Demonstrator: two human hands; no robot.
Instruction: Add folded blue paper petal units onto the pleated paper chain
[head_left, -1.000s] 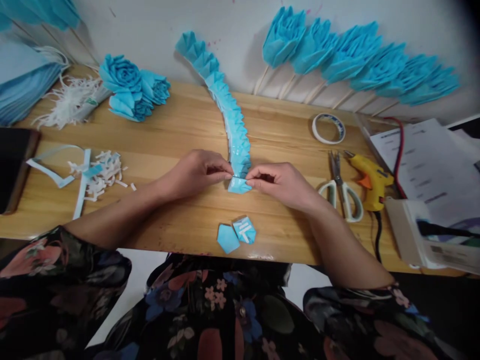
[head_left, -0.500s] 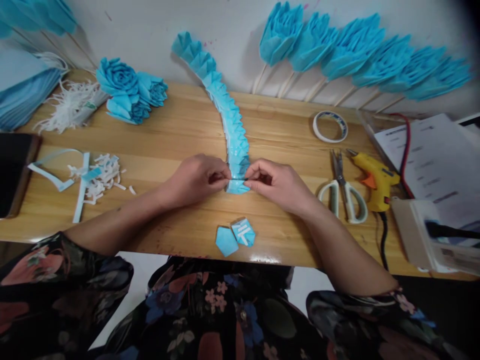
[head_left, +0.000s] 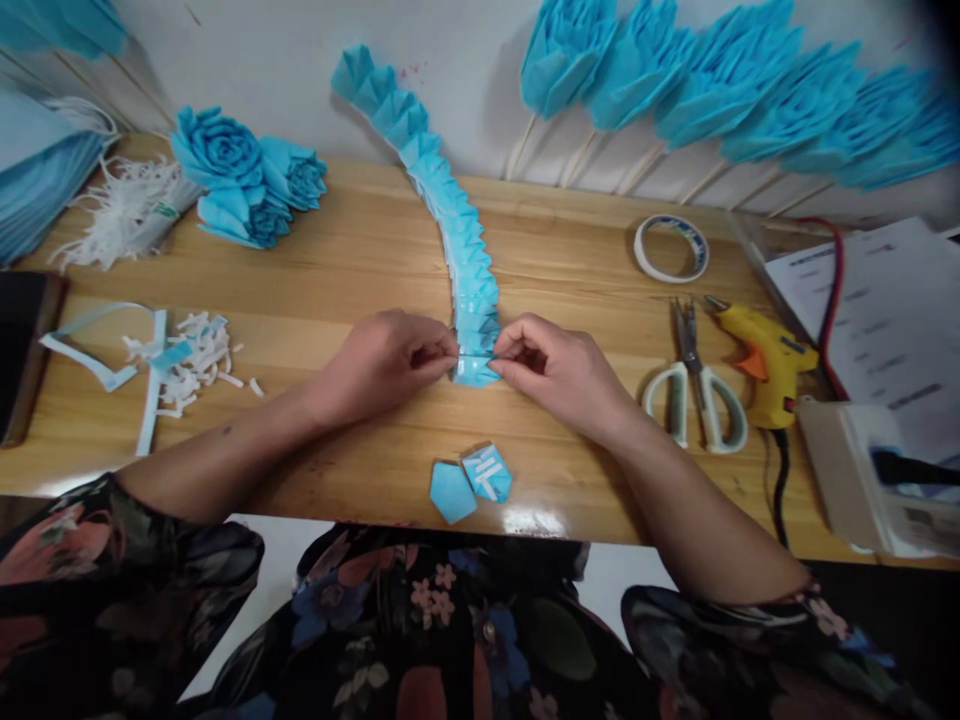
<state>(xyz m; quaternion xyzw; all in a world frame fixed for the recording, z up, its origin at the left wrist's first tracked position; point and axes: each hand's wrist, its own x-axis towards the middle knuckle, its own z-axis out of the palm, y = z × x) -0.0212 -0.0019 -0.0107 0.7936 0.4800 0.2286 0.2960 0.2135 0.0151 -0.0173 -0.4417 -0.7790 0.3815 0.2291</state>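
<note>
A long curved strip of folded blue petals (head_left: 442, 200) runs from the wall down to the middle of the table. At its near end, my left hand (head_left: 390, 360) pinches the left edge. My right hand (head_left: 559, 370) pinches the opposite edge, with thumb and fingertips pressed together. A thin dark line crosses the strip between my fingertips; I cannot make out what it is. Closer to the table's front edge lie two small blue pentagons, one plain (head_left: 452, 491) and one with white strips on it (head_left: 488, 473).
Scissors (head_left: 691, 375), a yellow glue gun (head_left: 769, 365) and a tape roll (head_left: 670, 249) lie on the right. Blue flowers on sticks (head_left: 568, 60) lean against the wall. At left are loose blue flowers (head_left: 229, 150), white cords (head_left: 131, 210), paper scraps (head_left: 196, 360) and a phone (head_left: 26, 350).
My view has shifted slightly, so things at the sides sit a little farther outward. Both hands keep their pinch at the strip's near end.
</note>
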